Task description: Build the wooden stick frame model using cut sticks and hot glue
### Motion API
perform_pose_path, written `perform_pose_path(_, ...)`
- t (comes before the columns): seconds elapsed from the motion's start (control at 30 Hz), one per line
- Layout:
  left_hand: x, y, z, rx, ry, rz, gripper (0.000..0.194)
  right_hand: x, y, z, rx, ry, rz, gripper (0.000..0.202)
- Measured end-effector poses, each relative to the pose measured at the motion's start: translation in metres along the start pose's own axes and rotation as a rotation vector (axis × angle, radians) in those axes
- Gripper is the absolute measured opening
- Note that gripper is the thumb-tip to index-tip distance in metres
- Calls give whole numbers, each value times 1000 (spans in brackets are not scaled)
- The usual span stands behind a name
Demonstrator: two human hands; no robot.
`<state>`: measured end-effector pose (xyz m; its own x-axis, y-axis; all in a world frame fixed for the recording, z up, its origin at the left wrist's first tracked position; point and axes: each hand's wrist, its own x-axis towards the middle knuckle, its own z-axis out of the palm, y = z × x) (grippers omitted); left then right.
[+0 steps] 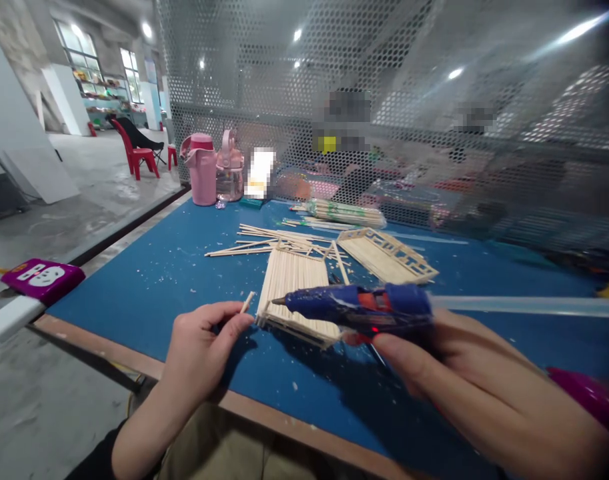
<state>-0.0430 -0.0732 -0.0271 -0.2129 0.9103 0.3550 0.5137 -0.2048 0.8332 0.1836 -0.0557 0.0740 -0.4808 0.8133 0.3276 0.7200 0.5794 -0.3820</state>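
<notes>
Between thumb and forefinger, my left hand (209,337) pinches a short wooden stick (247,302) at the near left corner of a panel of sticks. My right hand (434,360) is wrapped round a blue hot glue gun (354,308) with a small red light and a clear glue stick (524,305) out of its back. The gun's nozzle points left, above the panel (291,273), close to its near left corner. Low stick rails run along the panel's near and far edges. The glue gun hides part of the panel's right side.
Loose sticks (254,241) lie behind the panel, with a bagged bundle of sticks (347,213) farther back. A stick-built tray (384,257) sits at right. A pink flask (203,170) and bottle (229,170) stand by the perforated metal screen (264,80). A purple power strip (44,280) juts in at left.
</notes>
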Motion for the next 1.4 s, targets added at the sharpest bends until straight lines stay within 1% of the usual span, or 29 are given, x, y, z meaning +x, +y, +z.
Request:
perform_pose_path(0.17, 0, 0, -1, -10, -3, 3, 15, 4, 1, 4, -54, -8, 7, 55)
perform_pose_path(0.33, 0, 1, -1, 6, -18, -3, 15, 5, 4, 7, -78, -29, 25, 54)
perform_pose_path(0.5, -1, 0, 0, 19, -22, 6, 15, 4, 6, 6, -86, -12, 6, 54)
perform_pose_path(0.57, -1, 0, 0, 17, -28, 6, 16, 3, 6, 6, -81, -7, -11, 52)
perform_pose_path(0.7, -1, 0, -1, 21, -37, 2, 17, 2, 6, 6, -74, -8, -33, 39)
perform_pose_path(0.77, -1, 0, -1, 25, -38, 5, 17, 3, 6, 6, -82, -17, -39, 37)
perform_pose_path(0.87, -1, 0, -1, 25, -38, 9, 17, 5, 4, 6, -101, -4, -41, 40)
perform_pose_path(0.97, -1, -1, -1, 29, -36, 2, 18, 5, 4, 7, -137, 30, -56, 50)
perform_pose_path(1.07, -1, -2, -1, 35, -37, -3, 18, 5, 5, 7, -151, 53, -112, 55)
perform_pose_path(1.13, -1, -3, -1, 37, -37, 0, 18, 5, 5, 7, -143, 69, -141, 52)
perform_pose_path(1.27, -1, -3, 0, 38, -28, 4, 18, 5, 6, 8, -151, 58, -160, 33)
perform_pose_path(1.4, -2, -3, 0, 45, -39, -4, 17, 4, 7, 9, -168, 48, -160, 31)
